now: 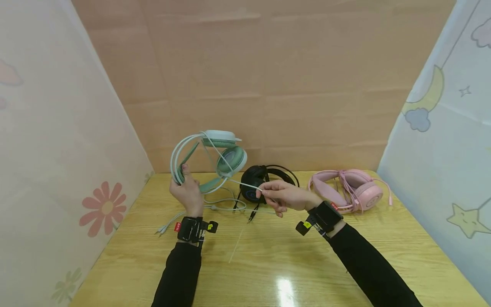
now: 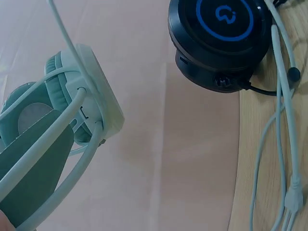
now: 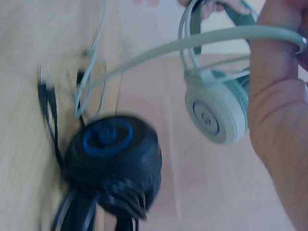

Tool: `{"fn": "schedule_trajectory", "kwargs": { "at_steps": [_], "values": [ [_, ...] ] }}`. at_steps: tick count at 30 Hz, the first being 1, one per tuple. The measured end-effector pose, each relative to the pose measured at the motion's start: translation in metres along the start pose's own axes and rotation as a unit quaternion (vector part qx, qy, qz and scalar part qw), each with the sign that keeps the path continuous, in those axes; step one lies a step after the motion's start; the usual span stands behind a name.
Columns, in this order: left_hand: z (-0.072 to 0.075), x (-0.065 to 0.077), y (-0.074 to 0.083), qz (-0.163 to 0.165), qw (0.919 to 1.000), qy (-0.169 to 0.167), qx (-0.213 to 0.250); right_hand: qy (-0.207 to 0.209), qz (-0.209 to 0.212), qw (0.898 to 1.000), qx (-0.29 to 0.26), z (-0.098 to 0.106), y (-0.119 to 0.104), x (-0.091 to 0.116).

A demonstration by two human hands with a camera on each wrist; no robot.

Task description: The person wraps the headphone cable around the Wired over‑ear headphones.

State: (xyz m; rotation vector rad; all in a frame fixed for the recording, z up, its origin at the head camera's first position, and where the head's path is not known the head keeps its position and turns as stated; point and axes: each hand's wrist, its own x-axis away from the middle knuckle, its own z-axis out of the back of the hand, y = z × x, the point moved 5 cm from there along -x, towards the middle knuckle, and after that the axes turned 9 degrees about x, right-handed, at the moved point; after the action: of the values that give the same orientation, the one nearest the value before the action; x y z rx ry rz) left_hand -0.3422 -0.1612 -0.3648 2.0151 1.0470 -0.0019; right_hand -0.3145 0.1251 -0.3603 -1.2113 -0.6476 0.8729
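Note:
My left hand (image 1: 188,194) grips the headband of a white and green pair of headphones (image 1: 232,161), raised over the back left of the table. Both ear cups point right, with a strand of cable crossing them. To the right, my right hand (image 1: 285,196) pinches the white headphone cable (image 1: 245,184) between thumb and fingers. In the right wrist view, the cable (image 3: 192,42) runs across to the fingers at the upper right. More of it lies looped on the table, ending in plugs (image 1: 161,230) at the left.
Behind the hands lies a black pair of headphones (image 1: 251,179) with its own cable and plugs (image 3: 46,91). A pink pair of headphones (image 1: 368,194), wrapped with its cord, sits at the back right. A brown paper backdrop (image 1: 249,85) rises behind the wooden table (image 1: 307,264).

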Motion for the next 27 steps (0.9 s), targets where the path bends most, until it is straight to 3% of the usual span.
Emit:
{"fn": "schedule_trajectory", "kwargs": {
  "at_steps": [5,11,14,18,23,27],
  "values": [
    [0.002,-0.002,-0.001,-0.014,0.9999,0.011,0.001,-0.049,0.002,0.998,-0.048,-0.015,-0.005,-0.001],
    [0.004,-0.003,-0.004,0.013,0.9994,0.015,0.03,-0.072,-0.011,0.997,-0.014,-0.021,-0.005,-0.001],
    [0.005,-0.005,-0.005,0.014,0.9994,0.012,0.028,-0.036,0.005,0.999,0.006,-0.009,-0.007,0.001],
    [0.005,-0.007,-0.001,-0.034,0.9979,-0.015,-0.054,0.054,0.031,0.998,0.023,0.016,-0.012,0.008],
    [-0.003,-0.003,0.007,-0.113,0.9787,-0.078,-0.152,0.092,0.029,0.994,0.049,0.034,-0.016,0.011],
    [-0.013,0.003,0.017,-0.192,0.9481,-0.135,-0.214,0.105,0.032,0.993,0.054,0.039,-0.019,0.01]
  ]
}}
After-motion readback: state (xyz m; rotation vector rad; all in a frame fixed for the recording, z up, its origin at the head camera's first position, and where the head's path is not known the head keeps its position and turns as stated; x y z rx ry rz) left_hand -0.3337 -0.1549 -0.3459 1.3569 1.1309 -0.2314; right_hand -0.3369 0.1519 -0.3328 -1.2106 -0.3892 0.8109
